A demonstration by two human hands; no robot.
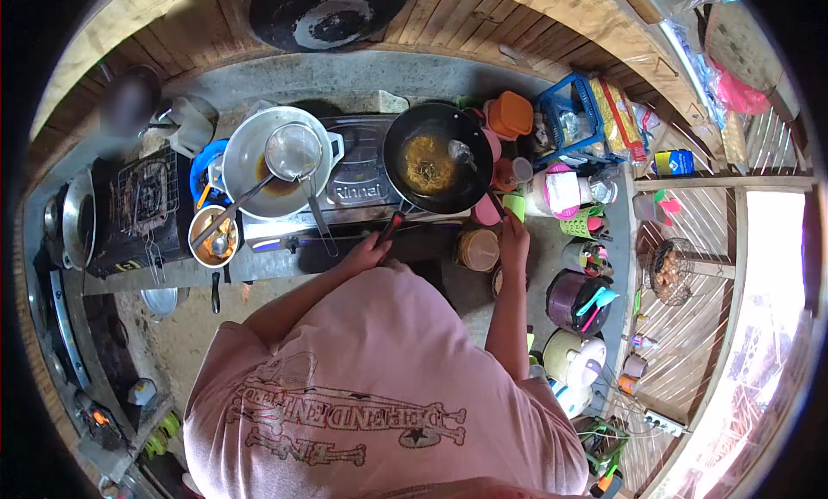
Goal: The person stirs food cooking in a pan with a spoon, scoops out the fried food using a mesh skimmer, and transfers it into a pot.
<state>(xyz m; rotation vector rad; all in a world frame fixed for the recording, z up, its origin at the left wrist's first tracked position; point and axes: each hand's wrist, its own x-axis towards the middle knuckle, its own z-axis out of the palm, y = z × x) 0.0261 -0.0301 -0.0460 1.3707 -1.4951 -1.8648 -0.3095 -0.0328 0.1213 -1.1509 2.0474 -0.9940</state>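
A black wok [401, 167] with a little yellowish food and oil [427, 164] in its bottom sits on the right side of the stove. My left hand [366, 254] is closed around the wok's red and black handle [392, 226]. Closed on the dark handle of a ladle is my right hand [515, 243], to the right and below the wok. The metal head of the ladle [461, 154] lies inside the wok, at the right of the food. Left of the wok, a large silver pot [250, 207] holds brown liquid, with a round strainer [293, 151] over it.
A bowl with food and a spoon [200, 256] stands left of my left hand. Beyond it is a dark grill [142, 193]. Orange tubs [511, 115], a blue basket [565, 111] and a purple container [571, 301] line the right side. Another wok [328, 25] hangs above.
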